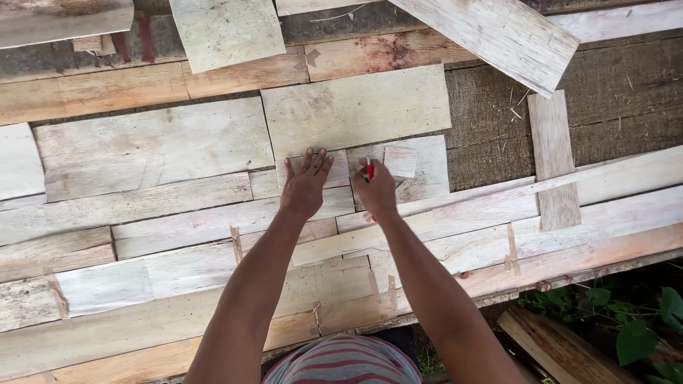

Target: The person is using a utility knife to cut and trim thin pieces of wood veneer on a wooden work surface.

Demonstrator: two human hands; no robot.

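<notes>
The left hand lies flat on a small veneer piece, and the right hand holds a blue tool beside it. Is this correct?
Not quite: the tool is red, not blue, as the head view shows. The rest holds: the left hand lies flat on the small veneer piece, and the right hand holds the tool beside it.

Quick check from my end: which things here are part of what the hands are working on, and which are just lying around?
In hand:
left hand flat on small veneer sheet
right hand gripping red tool

Lying about:
narrow upright strip
slanted plank
green plants
</notes>
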